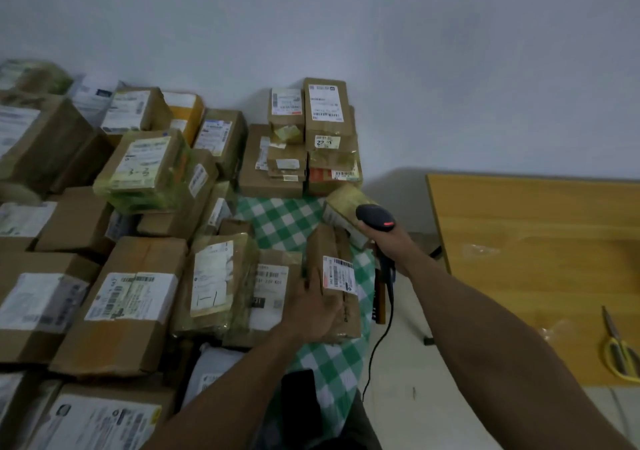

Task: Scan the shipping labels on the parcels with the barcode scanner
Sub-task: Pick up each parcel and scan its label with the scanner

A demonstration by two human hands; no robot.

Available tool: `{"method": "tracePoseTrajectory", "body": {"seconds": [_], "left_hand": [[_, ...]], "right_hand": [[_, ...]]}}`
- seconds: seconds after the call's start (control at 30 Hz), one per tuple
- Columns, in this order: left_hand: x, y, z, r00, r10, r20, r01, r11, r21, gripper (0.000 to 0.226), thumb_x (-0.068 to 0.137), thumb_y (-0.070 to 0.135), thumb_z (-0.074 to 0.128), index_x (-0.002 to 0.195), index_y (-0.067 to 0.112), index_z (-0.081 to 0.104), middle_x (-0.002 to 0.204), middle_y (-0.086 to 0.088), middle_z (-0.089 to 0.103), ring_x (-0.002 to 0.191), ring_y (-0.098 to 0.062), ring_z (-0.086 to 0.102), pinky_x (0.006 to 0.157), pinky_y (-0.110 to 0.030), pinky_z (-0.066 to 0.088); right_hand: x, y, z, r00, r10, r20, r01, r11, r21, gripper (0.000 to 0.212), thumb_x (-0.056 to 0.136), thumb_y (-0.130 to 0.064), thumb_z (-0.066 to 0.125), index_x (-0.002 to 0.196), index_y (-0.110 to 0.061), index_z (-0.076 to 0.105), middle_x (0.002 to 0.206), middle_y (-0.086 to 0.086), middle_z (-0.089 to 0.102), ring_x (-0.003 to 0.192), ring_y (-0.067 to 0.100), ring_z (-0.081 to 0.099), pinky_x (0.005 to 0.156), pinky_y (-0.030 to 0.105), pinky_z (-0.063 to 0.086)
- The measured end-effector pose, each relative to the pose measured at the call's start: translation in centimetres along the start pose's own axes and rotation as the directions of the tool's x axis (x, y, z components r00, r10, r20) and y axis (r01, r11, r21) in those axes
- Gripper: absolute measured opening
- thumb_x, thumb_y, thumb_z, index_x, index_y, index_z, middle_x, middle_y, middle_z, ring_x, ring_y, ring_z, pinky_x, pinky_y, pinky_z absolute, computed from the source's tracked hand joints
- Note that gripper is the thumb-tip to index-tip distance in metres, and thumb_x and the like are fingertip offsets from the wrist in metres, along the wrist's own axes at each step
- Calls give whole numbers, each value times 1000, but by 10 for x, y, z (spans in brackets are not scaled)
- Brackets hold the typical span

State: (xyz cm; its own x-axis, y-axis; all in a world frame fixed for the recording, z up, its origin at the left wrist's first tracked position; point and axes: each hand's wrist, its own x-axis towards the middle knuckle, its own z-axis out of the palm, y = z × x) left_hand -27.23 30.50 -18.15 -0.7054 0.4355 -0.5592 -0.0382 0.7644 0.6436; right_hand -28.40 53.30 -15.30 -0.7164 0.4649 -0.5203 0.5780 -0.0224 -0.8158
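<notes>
My tally: parcels (121, 342), over twenty, too crowded for an exact figure; scanner (375, 215), one, with one cable (377, 338); cloth (280, 221), one; table (536, 241), one; scissors (620, 352), one pair; dark flat object (298, 397), one; left hand (311, 307) and right hand (388, 238), two of mine.

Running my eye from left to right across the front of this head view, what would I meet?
Big labelled box → tape-wrapped parcel → small brown parcel held by the left hand → barcode scanner in the right hand → wooden table → yellow-handled scissors.
</notes>
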Motion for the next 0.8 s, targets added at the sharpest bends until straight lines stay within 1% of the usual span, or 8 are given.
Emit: {"method": "tracePoseTrajectory", "body": {"seconds": [0.1, 0.2, 0.27, 0.37, 0.47, 0.63, 0.73, 0.8], "left_hand": [[5, -4, 3, 998, 64, -3, -63, 983, 173, 75, 103, 25, 50, 164, 18, 7, 155, -14, 36, 127, -30, 50, 108, -44, 44], [8, 2, 5, 979, 148, -141, -115, 970, 216, 53, 99, 12, 53, 150, 19, 38, 143, -14, 48, 116, -26, 54, 100, -41, 48], [14, 9, 5, 954, 192, -231, -134, 960, 245, 44, 97, 27, 61, 139, 25, 46, 144, -11, 48, 124, -26, 50, 104, -42, 46], [25, 14, 7, 962, 216, -168, -142, 920, 366, 88, 85, 65, 67, 158, 37, 26, 170, -4, 10, 155, -32, 9, 126, -52, 15], [35, 11, 8, 986, 134, -97, -68, 863, 501, 114, 73, 87, 60, 162, 41, 4, 172, -2, -16, 156, -32, -18, 122, -63, -7], [38, 6, 15, 987, 111, -117, -31, 841, 540, 118, 64, 103, 39, 161, 45, 5, 171, -1, -20, 155, -30, -27, 112, -64, -27], [37, 5, 20, 982, 134, -136, -38, 834, 550, 112, 72, 93, 44, 161, 44, -5, 171, -1, -20, 154, -32, -27, 115, -67, -23], [35, 7, 22, 987, 125, -97, -51, 831, 553, 105, 80, 79, 50, 160, 45, -9, 171, 0, -19, 153, -34, -30, 116, -68, -18]], "right_hand": [[7, 5, 7, 1000, 19, -10, -19, 1000, 14, 60, 80, -39, 89, 131, -18, 64, 110, 10, 69, 87, 20, 65, 60, 27, 54], [15, 9, 8, 998, 26, -50, -26, 1000, -1, 68, 73, -42, 93, 128, -12, 66, 117, 15, 66, 90, 21, 65, 56, 25, 56], [21, 12, 7, 997, 4, -72, -7, 999, -39, 83, 62, -55, 95, 127, -12, 67, 123, 15, 62, 94, 21, 66, 58, 27, 59], [35, 20, 4, 994, -65, -88, 57, 994, -93, 106, 45, -78, 90, 130, -21, 64, 128, 10, 62, 102, 20, 68, 73, 40, 66], [25, 10, 7, 993, -114, -35, 109, 988, -111, 72, 70, -53, 91, 130, -25, 63, 115, -2, 70, 100, 12, 67, 87, 46, 63], [20, 9, 8, 992, -124, 34, 127, 987, -95, 31, 83, -31, 88, 99, -38, 62, 99, -8, 68, 86, 9, 65, 89, 50, 62], [18, 12, 10, 994, -110, 4, 110, 987, -120, 44, 74, -46, 91, 107, -34, 65, 108, -2, 68, 94, 12, 67, 88, 48, 63], [24, 22, 12, 993, -120, -9, 116, 977, -178, 81, 57, -71, 89, 123, -31, 64, 121, 3, 65, 104, 17, 67, 88, 50, 63]]}}
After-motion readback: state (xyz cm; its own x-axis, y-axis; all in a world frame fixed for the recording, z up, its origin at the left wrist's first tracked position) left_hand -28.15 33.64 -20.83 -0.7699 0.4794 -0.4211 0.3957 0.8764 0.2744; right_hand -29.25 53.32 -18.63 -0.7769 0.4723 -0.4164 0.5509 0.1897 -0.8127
